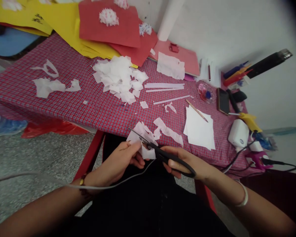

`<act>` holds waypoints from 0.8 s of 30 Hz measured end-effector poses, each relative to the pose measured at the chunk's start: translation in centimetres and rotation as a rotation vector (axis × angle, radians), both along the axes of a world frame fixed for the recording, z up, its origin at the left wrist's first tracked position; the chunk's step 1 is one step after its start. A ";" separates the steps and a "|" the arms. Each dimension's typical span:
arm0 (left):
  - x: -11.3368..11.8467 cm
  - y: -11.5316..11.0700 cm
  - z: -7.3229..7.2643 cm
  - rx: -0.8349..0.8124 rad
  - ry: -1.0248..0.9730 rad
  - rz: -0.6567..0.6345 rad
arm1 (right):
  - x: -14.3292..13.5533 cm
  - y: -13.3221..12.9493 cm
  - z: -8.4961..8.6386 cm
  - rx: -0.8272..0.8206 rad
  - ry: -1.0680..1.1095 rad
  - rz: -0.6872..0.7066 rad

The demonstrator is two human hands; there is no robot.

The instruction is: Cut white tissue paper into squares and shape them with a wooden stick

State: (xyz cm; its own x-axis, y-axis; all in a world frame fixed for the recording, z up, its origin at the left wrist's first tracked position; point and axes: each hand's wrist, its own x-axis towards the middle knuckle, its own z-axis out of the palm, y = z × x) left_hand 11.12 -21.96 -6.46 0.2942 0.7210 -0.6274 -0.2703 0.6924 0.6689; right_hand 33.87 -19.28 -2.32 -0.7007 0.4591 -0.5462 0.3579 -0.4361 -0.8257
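Black-handled scissors (172,158) are held in my right hand (181,161), with fingers through the handle loops. Their parted blades point up and left, at a piece of thin white paper (148,153). My left hand (127,154) pinches that paper near the blades. Just beyond, at the table's front edge, lie more white paper (138,131) and a torn strip (171,131). A large heap of cut white paper pieces (118,74) rests on the red checked tablecloth (88,112).
White sheets (201,128) with a pencil (196,111) lie to the right. Beyond are a phone (223,101), a glue gun (248,120) and a white device (238,133). Red (108,33) and yellow sheets (61,26) cover the back left. A pale cable (98,188) crosses my left wrist.
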 end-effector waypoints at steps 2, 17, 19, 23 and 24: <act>-0.1 0.1 -0.1 0.005 -0.009 0.022 | -0.1 0.1 0.1 0.017 0.026 0.028; 0.1 0.4 0.2 -0.019 -0.168 0.132 | 0.1 -0.1 -3.3 -0.259 0.542 -0.151; 0.1 0.6 0.7 -0.013 -0.177 0.142 | 0.0 0.0 -3.1 -0.279 0.624 -0.175; -1.1 2.6 2.9 0.122 -0.103 0.188 | -0.3 0.4 -2.4 -0.255 0.710 -0.223; -1.5 3.6 3.6 0.173 -0.059 0.199 | -0.2 0.5 -2.3 -0.244 0.718 -0.241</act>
State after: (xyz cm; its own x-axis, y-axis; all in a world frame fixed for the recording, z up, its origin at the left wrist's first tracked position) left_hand 9.64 -18.40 -2.87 0.1683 0.8634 -0.4756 -0.4314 0.4984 0.7520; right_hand 33.65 -18.78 -4.60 -0.8163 0.5683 -0.1032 -0.3527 -0.6319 -0.6901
